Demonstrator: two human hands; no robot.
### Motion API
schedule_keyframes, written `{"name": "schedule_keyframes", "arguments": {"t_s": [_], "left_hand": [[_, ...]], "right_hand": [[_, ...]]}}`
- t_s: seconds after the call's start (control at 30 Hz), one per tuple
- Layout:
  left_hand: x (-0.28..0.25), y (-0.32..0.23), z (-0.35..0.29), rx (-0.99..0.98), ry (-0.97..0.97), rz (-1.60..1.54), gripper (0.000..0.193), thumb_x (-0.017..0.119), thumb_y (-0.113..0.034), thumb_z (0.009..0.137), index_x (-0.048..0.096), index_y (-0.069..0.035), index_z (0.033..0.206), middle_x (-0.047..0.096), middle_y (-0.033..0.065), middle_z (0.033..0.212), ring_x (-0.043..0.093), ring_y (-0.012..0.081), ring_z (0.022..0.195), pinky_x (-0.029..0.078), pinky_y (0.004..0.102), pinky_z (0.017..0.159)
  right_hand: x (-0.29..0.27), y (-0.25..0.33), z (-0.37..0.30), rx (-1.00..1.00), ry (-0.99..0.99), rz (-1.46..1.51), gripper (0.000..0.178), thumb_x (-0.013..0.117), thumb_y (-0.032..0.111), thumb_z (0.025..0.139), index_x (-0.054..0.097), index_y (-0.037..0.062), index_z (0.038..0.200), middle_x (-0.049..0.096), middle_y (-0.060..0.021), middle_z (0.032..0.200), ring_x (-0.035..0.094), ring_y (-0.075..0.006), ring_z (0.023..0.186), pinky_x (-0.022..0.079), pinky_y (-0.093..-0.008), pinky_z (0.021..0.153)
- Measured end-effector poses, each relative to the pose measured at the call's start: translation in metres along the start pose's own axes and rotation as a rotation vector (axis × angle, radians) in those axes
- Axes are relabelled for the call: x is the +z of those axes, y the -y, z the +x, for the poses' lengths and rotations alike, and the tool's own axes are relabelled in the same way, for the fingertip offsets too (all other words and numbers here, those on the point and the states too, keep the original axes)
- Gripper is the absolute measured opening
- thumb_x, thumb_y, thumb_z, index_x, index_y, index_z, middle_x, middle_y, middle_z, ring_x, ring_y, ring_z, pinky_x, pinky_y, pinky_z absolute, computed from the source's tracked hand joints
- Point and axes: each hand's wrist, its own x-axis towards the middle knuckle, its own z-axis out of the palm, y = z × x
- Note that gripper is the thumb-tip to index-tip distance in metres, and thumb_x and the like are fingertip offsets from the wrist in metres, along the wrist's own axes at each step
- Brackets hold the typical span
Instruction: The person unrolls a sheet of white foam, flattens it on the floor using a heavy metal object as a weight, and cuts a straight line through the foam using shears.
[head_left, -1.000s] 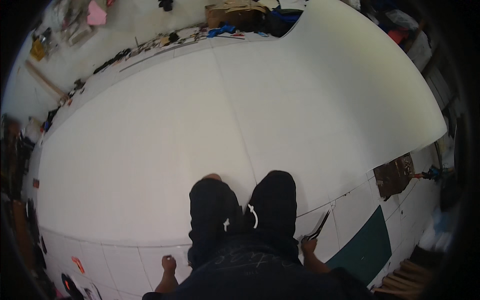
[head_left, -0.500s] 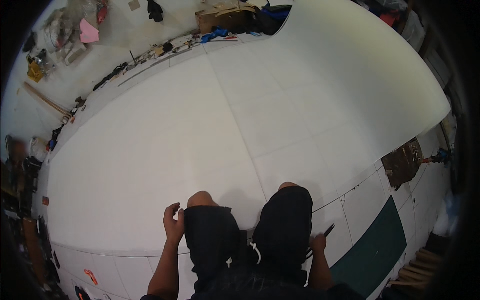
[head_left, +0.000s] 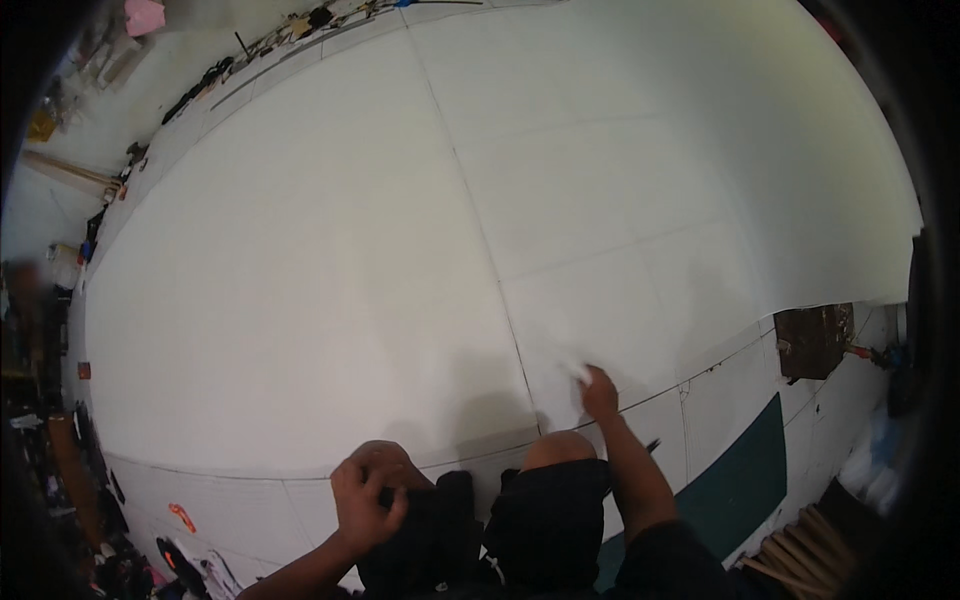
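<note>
A large white sheet covers the floor in front of my knees, and its right part curls up into a big roll. A dark seam runs down its middle. My left hand rests by my left knee with nothing in it, thumb held away from the curved fingers. Over the sheet's near edge, right of my right knee, my right hand is closed on a small white thing, smeared by motion. The dark pointed tip of a scissors-like tool shows beside my right forearm, which hides the rest.
On the floor at right lie a dark green mat, a brown board and several wooden sticks. An orange-handled tool lies at lower left. Assorted tools and scraps line the far wall.
My right hand has left the dark pointed tool on the floor and moved forward over the sheet's edge with a small white thing. My left hand has shifted onto my knee. The view has tilted down.
</note>
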Motion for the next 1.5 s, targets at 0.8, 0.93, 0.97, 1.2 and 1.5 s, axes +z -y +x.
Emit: {"name": "schedule_keyframes", "arguments": {"t_s": [0.8, 0.93, 0.97, 1.2, 1.5], "left_hand": [[-0.162, -0.189, 0.031, -0.379, 0.429, -0.149, 0.028, 0.056, -0.026, 0.078, 0.061, -0.01, 0.102, 0.058, 0.0147, 0.102, 0.055, 0.0333, 0.098, 0.043, 0.0464, 0.087], [-0.176, -0.22, 0.096, -0.499, 0.165, -0.281, 0.029, 0.063, -0.025, 0.079, 0.062, -0.008, 0.103, 0.059, 0.0159, 0.103, 0.058, 0.0337, 0.094, 0.047, 0.0429, 0.083], [-0.169, -0.234, 0.115, -0.406, 0.078, -0.313, 0.029, 0.064, -0.025, 0.081, 0.062, -0.006, 0.103, 0.059, 0.0165, 0.103, 0.059, 0.0336, 0.089, 0.049, 0.0404, 0.08], [-0.241, -0.42, 0.228, -0.247, 0.281, -0.776, 0.076, 0.063, -0.048, 0.081, 0.036, -0.003, 0.135, 0.056, 0.0219, 0.113, 0.056, 0.0344, 0.105, 0.046, 0.0389, 0.088], [-0.281, -0.385, 0.205, -0.15, 0.409, -0.36, 0.082, 0.049, -0.003, 0.079, 0.012, -0.029, 0.147, 0.054, 0.0226, 0.099, 0.059, 0.0371, 0.086, 0.049, 0.0454, 0.074]], "right_hand": [[-0.594, 0.074, 0.014, 0.652, -0.76, 1.501, 0.067, 0.044, 0.048, 0.089, 0.031, 0.0047, 0.139, 0.034, -0.0107, 0.143, 0.034, -0.0258, 0.13, 0.025, -0.0431, 0.106], [-0.588, 0.165, -0.061, 0.384, -0.951, 1.033, 0.061, 0.044, 0.042, 0.095, 0.034, -0.0038, 0.135, 0.041, -0.0214, 0.135, 0.045, -0.0306, 0.119, 0.032, -0.0388, 0.104], [-0.586, 0.173, -0.08, 0.333, -0.918, 0.913, 0.06, 0.042, 0.041, 0.096, 0.034, -0.0046, 0.135, 0.042, -0.0243, 0.132, 0.046, -0.0326, 0.117, 0.032, -0.0393, 0.103], [-0.588, 0.262, -0.167, -0.392, 0.102, 0.357, 0.038, 0.059, 0.016, 0.08, 0.053, 0.0004, 0.115, 0.059, -0.0223, 0.108, 0.058, -0.039, 0.099, 0.048, -0.0406, 0.085], [-0.597, 0.343, -0.073, -0.196, 0.56, 0.67, 0.061, 0.058, 0.025, 0.088, 0.029, 0.007, 0.139, 0.037, -0.0175, 0.137, 0.043, -0.0242, 0.121, 0.044, -0.034, 0.092]]}}
